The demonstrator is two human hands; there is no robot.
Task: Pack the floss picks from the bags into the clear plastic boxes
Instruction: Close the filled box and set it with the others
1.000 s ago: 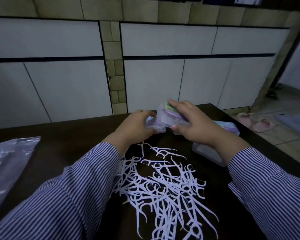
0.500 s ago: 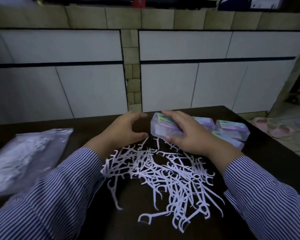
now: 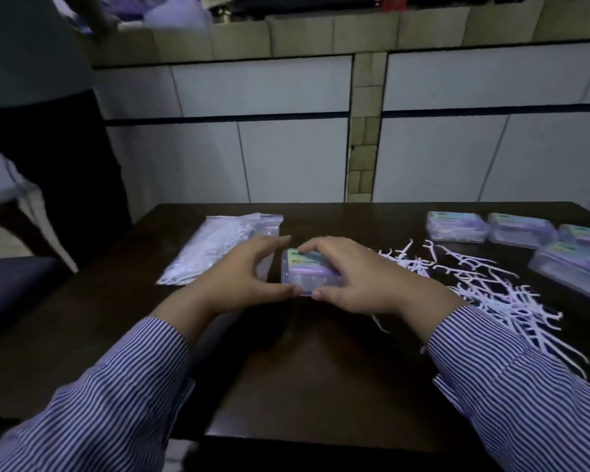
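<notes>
A clear plastic box (image 3: 304, 275) with a green and purple label sits on the dark table (image 3: 286, 369) in front of me. My right hand (image 3: 365, 277) grips it from the right, fingers curled over its top and thumb at its near corner. My left hand (image 3: 242, 277) curves around its left end, fingers over the far side and thumb touching the near edge. A heap of white floss picks (image 3: 491, 291) lies loose to the right. A clear bag of floss picks (image 3: 218, 247) lies flat behind my left hand.
Several closed clear boxes (image 3: 521, 233) stand at the table's far right. A chair (image 3: 21, 274) stands off the table's left side. A white tiled wall (image 3: 286, 148) rises behind the table. The near table edge runs along the bottom of the view.
The box has gone left across the table, away from the pick heap, with my right hand on it. My left hand has closed in on its left end. The view has swung left.
</notes>
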